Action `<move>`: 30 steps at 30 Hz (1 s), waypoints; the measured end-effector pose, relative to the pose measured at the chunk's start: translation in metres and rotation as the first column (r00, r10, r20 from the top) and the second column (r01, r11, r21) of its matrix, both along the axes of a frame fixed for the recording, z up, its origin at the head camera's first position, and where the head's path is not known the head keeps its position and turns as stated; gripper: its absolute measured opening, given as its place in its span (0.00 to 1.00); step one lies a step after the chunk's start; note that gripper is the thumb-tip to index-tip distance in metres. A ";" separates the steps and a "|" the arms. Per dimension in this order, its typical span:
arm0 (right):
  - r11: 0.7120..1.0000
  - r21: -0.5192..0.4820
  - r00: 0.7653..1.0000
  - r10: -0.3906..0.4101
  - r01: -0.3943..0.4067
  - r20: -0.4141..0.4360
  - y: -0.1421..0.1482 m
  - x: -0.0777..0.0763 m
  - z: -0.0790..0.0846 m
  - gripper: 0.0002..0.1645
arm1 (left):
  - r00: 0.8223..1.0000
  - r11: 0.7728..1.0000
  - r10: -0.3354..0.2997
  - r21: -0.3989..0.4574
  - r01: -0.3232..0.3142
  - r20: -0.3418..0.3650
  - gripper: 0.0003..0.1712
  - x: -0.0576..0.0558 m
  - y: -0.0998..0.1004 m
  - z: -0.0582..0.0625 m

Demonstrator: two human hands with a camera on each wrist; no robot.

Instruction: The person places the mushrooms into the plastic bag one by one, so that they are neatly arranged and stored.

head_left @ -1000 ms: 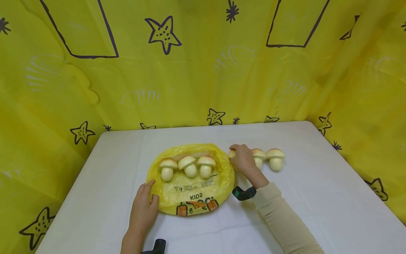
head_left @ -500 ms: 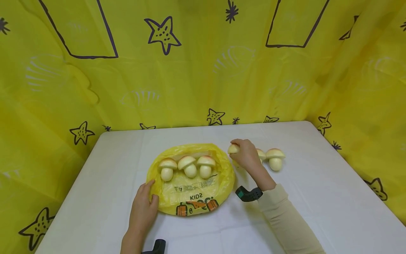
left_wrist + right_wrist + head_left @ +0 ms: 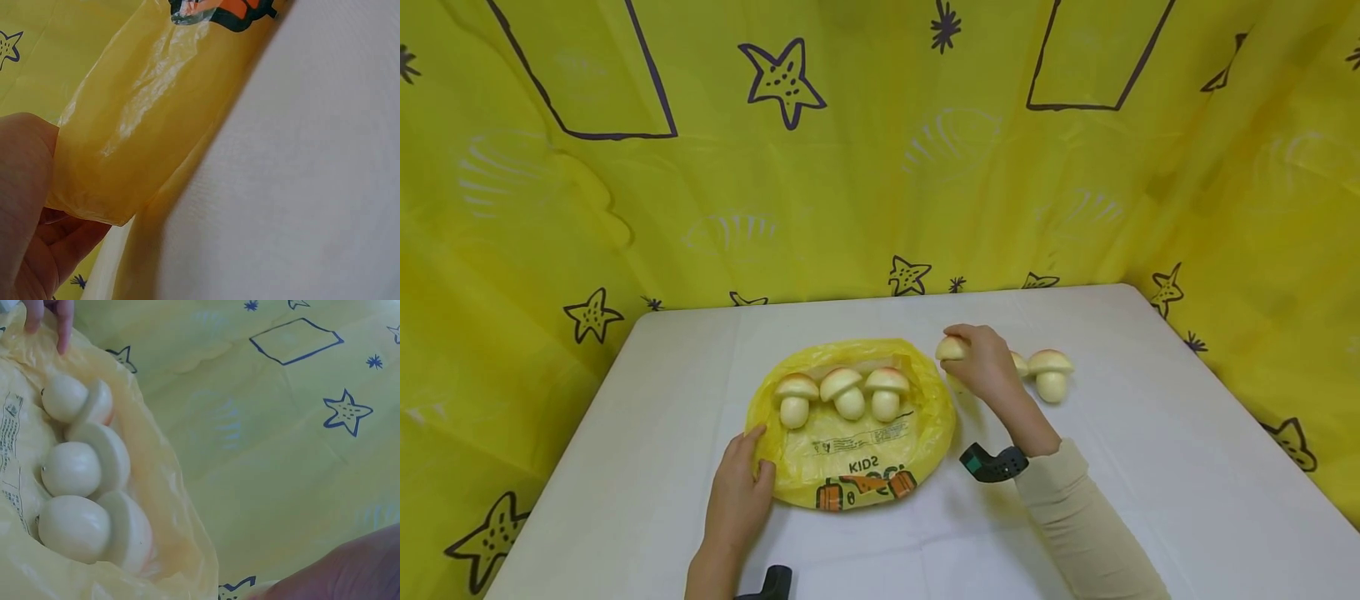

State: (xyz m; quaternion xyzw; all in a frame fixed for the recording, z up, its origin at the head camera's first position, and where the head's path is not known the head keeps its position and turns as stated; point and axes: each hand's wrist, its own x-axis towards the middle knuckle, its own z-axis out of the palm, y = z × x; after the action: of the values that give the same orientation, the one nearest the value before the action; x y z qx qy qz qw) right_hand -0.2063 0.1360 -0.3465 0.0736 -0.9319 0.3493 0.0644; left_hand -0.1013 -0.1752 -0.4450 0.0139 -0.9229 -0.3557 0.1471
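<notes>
I have my right hand (image 3: 985, 365) gripping a mushroom (image 3: 951, 348) just beside the yellow bag (image 3: 934, 427), where three mushrooms (image 3: 848, 402) lie; my left hand (image 3: 737, 490) pinches the bag. I'd steer high over its edge, lowering gently.

The table (image 3: 640, 450) has a white surface. On it lies a yellow bag (image 3: 842, 454), opened wide. To the right of it there is one mushroom (image 3: 1051, 375) and, beside this, a second mushroom (image 3: 1019, 364), mostly hidden.

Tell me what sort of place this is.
Likely a makeshift recording booth: a patterned yellow curtain behind and beside a white table, plus a wrist camera.
</notes>
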 end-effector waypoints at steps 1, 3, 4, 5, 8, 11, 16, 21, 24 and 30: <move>1.000 -0.003 1.000 0.003 -0.003 0.004 0.000 0.001 0.000 0.27 | 1.000 1.000 0.000 0.001 0.000 0.001 0.24 0.000 0.000 0.000; 1.000 -0.005 1.000 0.008 -0.008 0.012 0.000 0.004 0.000 0.27 | 1.000 1.000 0.001 0.004 -0.001 0.003 0.25 0.000 0.000 0.001; 1.000 -0.007 1.000 0.011 -0.011 0.016 0.000 0.005 0.001 0.26 | 1.000 1.000 0.002 0.007 -0.002 0.004 0.25 0.000 0.000 0.001; 1.000 -0.010 1.000 0.012 -0.012 0.018 -0.001 0.007 0.001 0.26 | 1.000 1.000 0.001 0.008 -0.001 0.003 0.25 0.000 0.000 0.001; 1.000 -0.016 1.000 0.015 -0.015 0.014 -0.001 0.009 0.003 0.26 | 1.000 1.000 0.001 0.008 -0.001 0.000 0.25 0.000 0.000 0.001; 1.000 -0.017 1.000 0.018 -0.018 0.012 -0.002 0.012 0.005 0.26 | 1.000 1.000 0.000 0.007 0.000 -0.006 0.25 0.000 0.000 0.001; 0.999 -0.031 0.999 0.033 -0.033 0.014 -0.005 0.018 0.008 0.27 | 1.000 1.000 0.001 0.007 -0.001 -0.006 0.24 0.000 0.000 0.000; 0.998 -0.048 0.999 0.048 -0.047 0.018 -0.008 0.023 0.008 0.27 | 1.000 1.000 0.003 0.011 -0.004 0.001 0.24 0.000 0.001 0.000; 0.997 -0.054 0.999 0.050 -0.049 0.017 -0.009 0.025 0.008 0.26 | 1.000 1.000 0.005 0.014 -0.005 0.016 0.25 0.000 0.001 0.000; 0.995 -0.078 0.998 0.069 -0.069 0.001 -0.012 0.027 0.005 0.27 | 1.000 1.000 0.004 0.014 -0.005 0.028 0.25 0.000 0.001 0.000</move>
State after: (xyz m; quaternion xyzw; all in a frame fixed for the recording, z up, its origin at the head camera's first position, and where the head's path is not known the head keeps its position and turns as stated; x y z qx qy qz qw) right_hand -0.1792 0.1243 -0.3415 0.1024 -0.9146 0.3875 0.0533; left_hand -0.1015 -0.1742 -0.4450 0.0221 -0.9223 -0.3616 0.1349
